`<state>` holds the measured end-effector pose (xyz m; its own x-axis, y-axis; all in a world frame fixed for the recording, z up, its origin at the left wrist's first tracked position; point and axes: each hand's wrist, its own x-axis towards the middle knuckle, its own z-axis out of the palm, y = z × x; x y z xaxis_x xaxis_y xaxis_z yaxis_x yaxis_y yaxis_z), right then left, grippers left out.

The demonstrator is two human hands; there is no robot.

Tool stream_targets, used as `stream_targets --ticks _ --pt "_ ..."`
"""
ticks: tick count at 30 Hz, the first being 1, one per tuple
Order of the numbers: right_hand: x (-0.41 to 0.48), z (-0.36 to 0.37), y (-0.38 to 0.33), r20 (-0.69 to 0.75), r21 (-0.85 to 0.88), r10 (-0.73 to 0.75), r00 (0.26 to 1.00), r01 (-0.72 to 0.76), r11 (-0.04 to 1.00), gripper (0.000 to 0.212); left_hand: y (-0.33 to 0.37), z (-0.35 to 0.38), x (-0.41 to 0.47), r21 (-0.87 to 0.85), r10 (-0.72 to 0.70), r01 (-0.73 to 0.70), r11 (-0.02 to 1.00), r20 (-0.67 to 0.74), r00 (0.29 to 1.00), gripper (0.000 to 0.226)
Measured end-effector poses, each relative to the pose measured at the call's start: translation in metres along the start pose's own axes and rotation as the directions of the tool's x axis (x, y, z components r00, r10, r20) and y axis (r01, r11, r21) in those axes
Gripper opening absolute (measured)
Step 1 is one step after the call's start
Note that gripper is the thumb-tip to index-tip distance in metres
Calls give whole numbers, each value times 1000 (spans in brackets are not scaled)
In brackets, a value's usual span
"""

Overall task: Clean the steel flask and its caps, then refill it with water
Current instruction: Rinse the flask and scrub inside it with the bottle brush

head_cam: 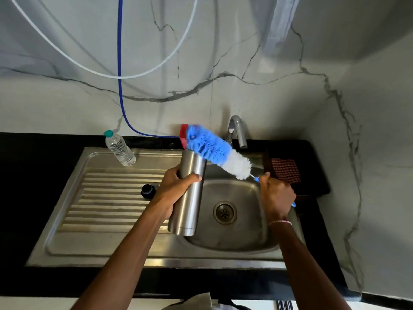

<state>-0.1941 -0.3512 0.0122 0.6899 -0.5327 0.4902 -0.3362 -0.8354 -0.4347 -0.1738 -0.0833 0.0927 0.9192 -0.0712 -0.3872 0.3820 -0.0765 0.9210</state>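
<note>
On the ribbed steel drainboard (100, 198) at my left lies a small round black cap (148, 190), apart from my hands. My left hand (176, 186) has its grip closed around the tall cylindrical steel flask (190, 204), held over the left edge of the steel sink basin (250, 233), top end away from me. The long blue-and-white bristle bottle brush (219, 153) slants from that top down-right to my right hand (276, 198), whose grip is closed on its thin handle. I judge the brush must line up with the flask's axis to enter.
</note>
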Motion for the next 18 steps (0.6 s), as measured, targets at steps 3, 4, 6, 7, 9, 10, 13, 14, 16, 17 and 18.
stream_targets --ticks 3,4,6,7,9,10,13,14,16,17,18 --pt "4 1 -31 -39 2 -53 998 53 999 50 -2 11 0 95 16 -24 995 78 997 33" --pt "6 1 -43 -43 16 -69 997 69 997 49 -2 15 1 120 27 -39 992 103 994 38" --pt "10 2 -57 -48 40 -118 992 120 992 50 -4 17 2 121 25 -38 992 104 994 56" --pt "11 1 -56 -44 47 -132 990 134 990 51 -4 15 2 109 10 -18 994 76 997 65" --pt "10 0 -39 -41 37 -113 993 115 993 51 -4 9 3 55 -24 23 998 17 1000 78" --pt "7 -1 -27 -33 20 -80 996 81 997 51 -4 5 3 16 -34 34 999 -3 999 80" --pt "-2 -1 -1 -3 -13 15 1000 -15 1000 53 -2 -3 2 -10 -6 6 1000 4 1000 70" --pt "-2 -1 -1 -2 -16 9 1000 -9 1000 53 -1 -2 1 13 13 -13 1000 20 1000 63" --pt "4 0 -16 -30 -19 -45 999 44 999 52 1 6 1 59 46 -48 997 24 999 47" --pt "8 0 -28 -45 -13 -70 997 69 998 51 2 11 1 82 63 -65 995 17 998 39" --pt "11 -1 -41 -54 2 -92 994 92 996 51 3 15 1 101 78 -78 992 10 997 34"
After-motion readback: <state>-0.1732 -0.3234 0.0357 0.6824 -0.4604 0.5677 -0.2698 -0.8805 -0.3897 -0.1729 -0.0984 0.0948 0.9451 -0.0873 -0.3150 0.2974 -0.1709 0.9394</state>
